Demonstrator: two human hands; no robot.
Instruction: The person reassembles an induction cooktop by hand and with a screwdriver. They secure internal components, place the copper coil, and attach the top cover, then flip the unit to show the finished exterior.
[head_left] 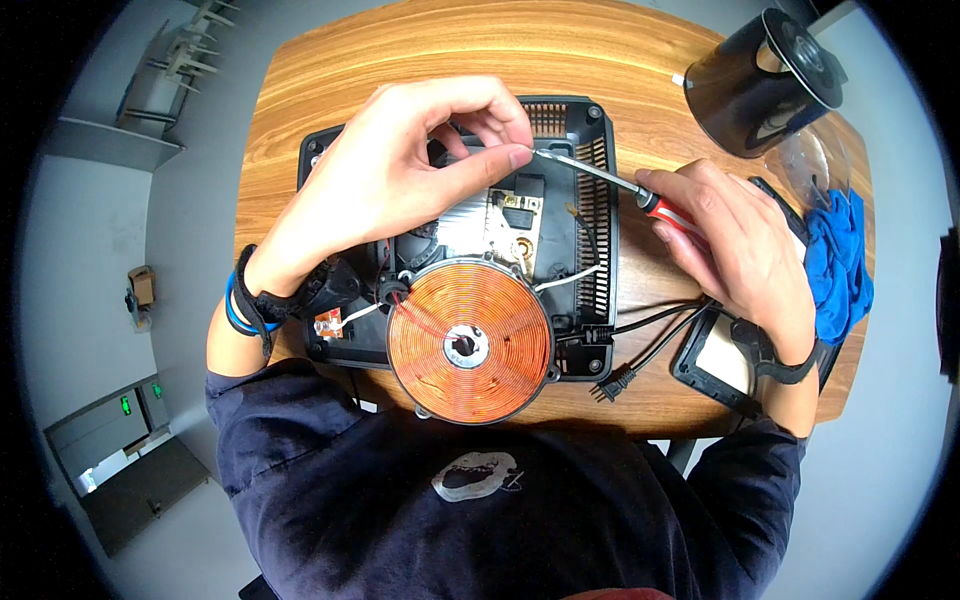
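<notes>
At upper centre, the left hand's (pixel 420 150) fingers (pixel 503 160) press together at the screwdriver's (pixel 600 173) tip, anything pinched there being too small to make out. The right hand's (pixel 728 228) fingers wrap and partly hide its red handle. Below, a copper coil (pixel 515 335) covers part of the open black housing (pixel 592 285), whose upper left the left hand blocks.

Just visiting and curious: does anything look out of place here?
Yes: the flat, round, copper-coloured coil overhangs the near edge of the open black plastic housing. That looks odd because the coil isn't lying wholly inside. I see no spill.
</notes>
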